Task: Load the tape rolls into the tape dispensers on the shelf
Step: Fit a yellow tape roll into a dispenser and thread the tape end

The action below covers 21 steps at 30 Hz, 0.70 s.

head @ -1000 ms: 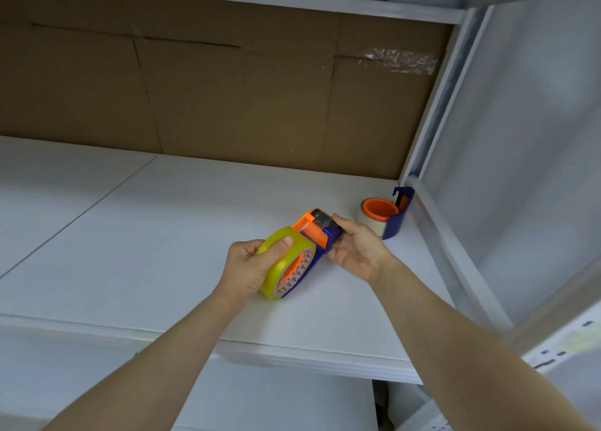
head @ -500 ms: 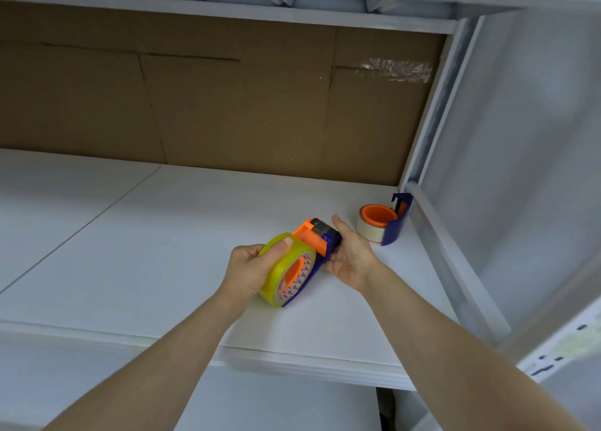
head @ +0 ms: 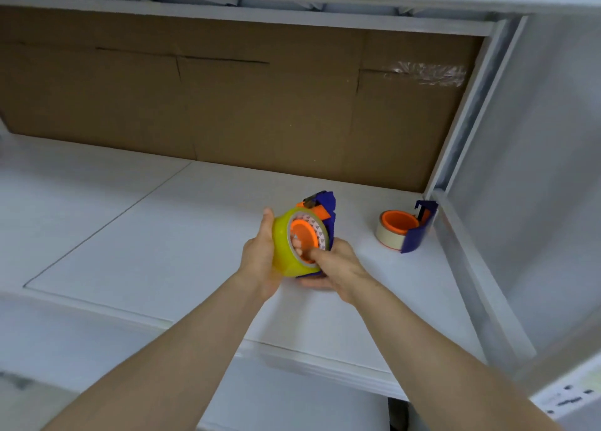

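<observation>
Head cam: left hand (head: pixel 260 255) is wrapped around the yellow tape roll (head: pixel 286 245), right hand (head: pixel 335 268) grips the blue-orange dispenser (head: pixel 325 212) it's sitting on, above the shelf (head: pixel 146 235). At 3 o'clock, a second dispenser (head: pixel 406 229) with white tape sits on the shelf.

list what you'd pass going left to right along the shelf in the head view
left hand → yellow tape roll on the blue dispenser → right hand → second dispenser with a white roll → shelf post
</observation>
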Each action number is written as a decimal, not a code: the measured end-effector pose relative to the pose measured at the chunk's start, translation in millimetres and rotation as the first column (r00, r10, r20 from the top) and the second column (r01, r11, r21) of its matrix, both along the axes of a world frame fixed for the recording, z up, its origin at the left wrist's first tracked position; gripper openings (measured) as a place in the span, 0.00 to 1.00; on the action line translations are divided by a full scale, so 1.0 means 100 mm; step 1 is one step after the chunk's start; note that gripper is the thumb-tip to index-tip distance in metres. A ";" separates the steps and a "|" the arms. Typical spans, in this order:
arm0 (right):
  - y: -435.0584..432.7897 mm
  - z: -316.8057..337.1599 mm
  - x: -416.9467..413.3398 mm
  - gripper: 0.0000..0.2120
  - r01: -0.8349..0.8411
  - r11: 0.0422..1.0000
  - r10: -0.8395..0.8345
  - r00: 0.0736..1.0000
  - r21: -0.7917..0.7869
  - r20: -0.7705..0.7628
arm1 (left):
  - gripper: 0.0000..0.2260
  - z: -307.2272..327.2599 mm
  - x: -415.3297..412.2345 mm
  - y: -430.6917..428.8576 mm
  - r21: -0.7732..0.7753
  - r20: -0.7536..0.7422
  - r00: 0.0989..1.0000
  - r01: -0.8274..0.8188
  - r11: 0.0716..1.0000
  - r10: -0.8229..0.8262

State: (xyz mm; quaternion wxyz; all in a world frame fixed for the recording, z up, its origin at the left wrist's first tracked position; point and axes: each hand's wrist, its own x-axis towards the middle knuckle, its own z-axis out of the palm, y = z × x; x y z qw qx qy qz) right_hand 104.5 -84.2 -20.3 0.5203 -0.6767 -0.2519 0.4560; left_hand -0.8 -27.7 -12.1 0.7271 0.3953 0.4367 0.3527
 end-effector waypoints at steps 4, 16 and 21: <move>0.31 0.05 0.03 0.18 -0.010 0.999 0.025 0.935 -0.044 0.354 | 0.27 0.06 -0.13 0.02 0.082 -0.214 0.974 -0.060 0.995 0.076; 1.20 0.35 -1.25 0.20 -0.258 0.961 0.274 0.806 -0.105 0.525 | 0.21 0.43 -2.12 0.53 0.513 -0.772 0.495 0.115 0.850 0.399; 1.56 0.49 -2.10 0.13 -0.329 0.942 0.322 0.820 -0.071 0.473 | 0.17 0.48 -3.09 0.68 0.547 -0.798 0.381 0.131 0.827 0.467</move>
